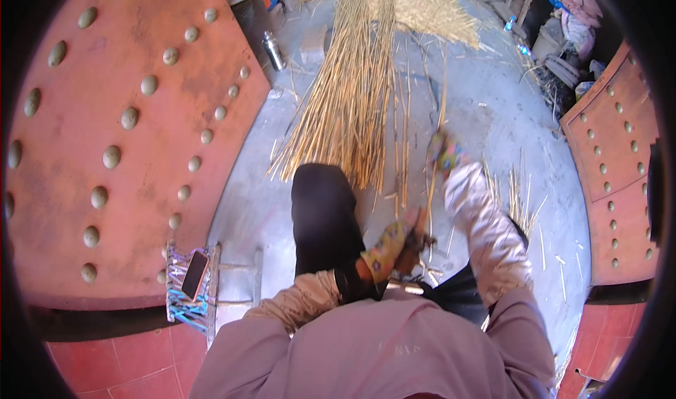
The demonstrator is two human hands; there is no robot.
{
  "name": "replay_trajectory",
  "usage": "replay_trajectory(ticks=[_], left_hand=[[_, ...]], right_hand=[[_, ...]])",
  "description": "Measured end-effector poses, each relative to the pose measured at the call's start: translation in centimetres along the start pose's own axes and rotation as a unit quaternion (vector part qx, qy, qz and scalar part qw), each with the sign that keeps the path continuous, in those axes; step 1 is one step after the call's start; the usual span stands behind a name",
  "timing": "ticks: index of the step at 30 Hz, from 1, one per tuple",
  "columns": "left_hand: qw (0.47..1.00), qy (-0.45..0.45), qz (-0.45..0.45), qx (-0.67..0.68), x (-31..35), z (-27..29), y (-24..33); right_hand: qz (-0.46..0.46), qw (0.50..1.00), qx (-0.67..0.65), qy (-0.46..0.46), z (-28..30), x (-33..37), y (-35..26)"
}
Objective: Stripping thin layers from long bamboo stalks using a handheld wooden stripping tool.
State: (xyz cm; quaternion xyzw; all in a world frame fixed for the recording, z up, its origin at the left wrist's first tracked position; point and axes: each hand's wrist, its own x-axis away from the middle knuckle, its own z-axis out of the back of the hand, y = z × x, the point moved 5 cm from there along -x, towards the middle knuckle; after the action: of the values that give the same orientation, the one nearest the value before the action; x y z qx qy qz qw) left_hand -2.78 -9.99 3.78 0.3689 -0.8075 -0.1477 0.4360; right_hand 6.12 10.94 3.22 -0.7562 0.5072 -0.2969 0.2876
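My right hand [445, 152], in a patterned fabric glove, is closed round a long dry straw-coloured stalk [443, 100] in front of me. The stalk stretches away from me above the hand, and its lower part runs back toward my lap. Between my knees, my left hand [389, 250], in a yellow flowered glove, is bent closed near the stalk's near end. What its fingers grip is blurred and partly hidden. Beside it is a dark brown object [410, 259] whose kind I cannot make out. Several loose stalks [403, 145] lie just left of the held one.
A large bundle of dry stalks [345, 110] lies ahead on the grey floor [507, 124]. Studded red doors [134, 61] flank both sides. A steel flask [273, 51] stands at left. A phone [195, 275] rests on a small corded stool [211, 307]. Stalk scraps [520, 202] are at right.
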Motion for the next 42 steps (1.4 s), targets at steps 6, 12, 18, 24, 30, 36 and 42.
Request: replay_trajectory(ticks=[6,12,18,24,30,36,42], left_hand=[[0.999,0.020,-0.037,0.028,2.5,2.0,3.0],[0.998,-0.033,0.043,0.023,2.8,0.6,1.7],[0.837,-0.010,-0.449,-0.314,3.8,0.4,5.6],[0.998,0.043,-0.027,-0.034,1.4,-0.8,4.5],[0.983,0.026,-0.151,-0.097,-0.3,-3.0,5.9],[0.984,0.029,-0.176,-0.018,-4.5,-5.1,8.3],[0.976,0.019,-0.212,0.049,-8.7,-9.3,8.3]], right_hand=[[0.030,0.993,-0.061,0.093,-4.3,-0.8,-5.8],[0.069,0.988,-0.070,0.121,-4.7,1.0,-4.9],[-0.037,0.994,-0.028,0.102,-7.0,5.6,1.9],[-0.084,0.990,-0.095,0.062,-6.3,4.8,-1.1],[-0.092,0.915,-0.224,-0.323,-5.0,4.1,-0.6],[0.096,0.991,0.089,-0.020,-0.7,8.8,-6.0],[0.004,0.957,0.247,0.151,1.2,16.9,-1.9]])
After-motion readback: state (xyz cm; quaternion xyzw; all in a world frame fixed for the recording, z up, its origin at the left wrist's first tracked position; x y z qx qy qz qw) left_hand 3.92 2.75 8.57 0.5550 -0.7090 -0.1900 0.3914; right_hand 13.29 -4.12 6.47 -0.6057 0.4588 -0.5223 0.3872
